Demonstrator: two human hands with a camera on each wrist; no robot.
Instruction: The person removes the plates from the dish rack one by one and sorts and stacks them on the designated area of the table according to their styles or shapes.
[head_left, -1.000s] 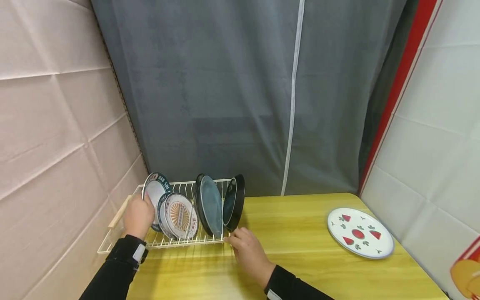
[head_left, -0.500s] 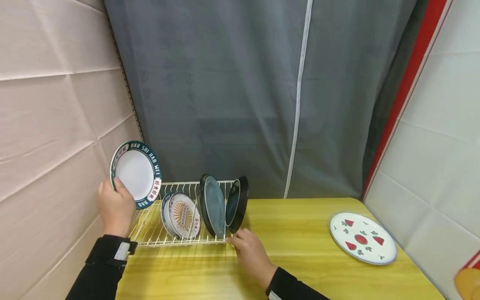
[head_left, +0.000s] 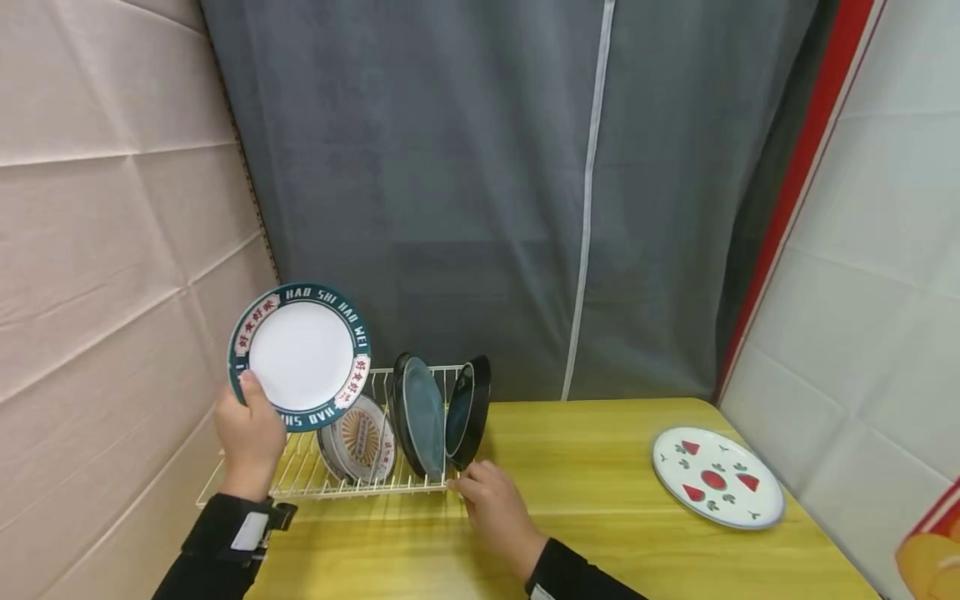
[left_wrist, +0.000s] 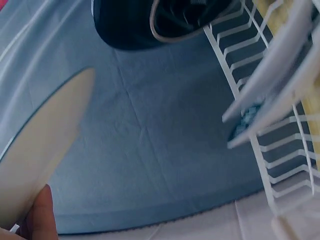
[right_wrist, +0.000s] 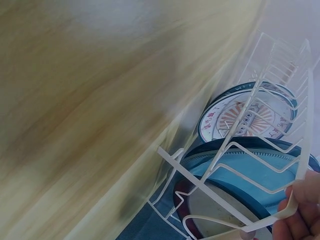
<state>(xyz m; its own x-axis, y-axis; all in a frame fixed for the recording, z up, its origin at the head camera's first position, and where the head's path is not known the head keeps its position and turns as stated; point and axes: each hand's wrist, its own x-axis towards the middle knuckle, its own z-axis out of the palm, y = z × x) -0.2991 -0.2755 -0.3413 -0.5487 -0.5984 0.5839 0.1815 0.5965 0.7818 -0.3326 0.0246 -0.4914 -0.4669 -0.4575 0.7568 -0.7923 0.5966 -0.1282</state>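
While the right hand [head_left: 491, 500] is resting at the near right corner of the white wire rack [head_left: 300, 479], its fingers [right_wrist: 300, 192] are curling onto the rack's corner wire, as the right wrist view shows, with the hand sitting low on the yellow wooden surface [head_left: 600, 517]. To the left, the left hand [head_left: 251, 433] is gripping the green-rimmed white plate [head_left: 300, 357] by its lower left rim, thumb lying on the plate's face, and is holding it upright in the air above the rack's left end (the plate's face is turned toward the person, lettering running around the rim). In the left wrist view the plate [left_wrist: 40, 160] is showing only as a pale, blurred edge beside a fingertip.

Just behind the hands, three more dishes are standing on edge in the rack: a plate with an orange sunburst pattern [head_left: 363, 437] at the left, a dark plate with a blue face [head_left: 420, 417] in the middle, and a black bowl [head_left: 471, 408] leaning at the right end. Well apart, at the right of the surface, a white plate with red watermelon motifs [head_left: 716, 479] is lying flat. Farthest back, a grey curtain [head_left: 487, 183] is hanging, with a beige padded wall [head_left: 97, 250] at the left.
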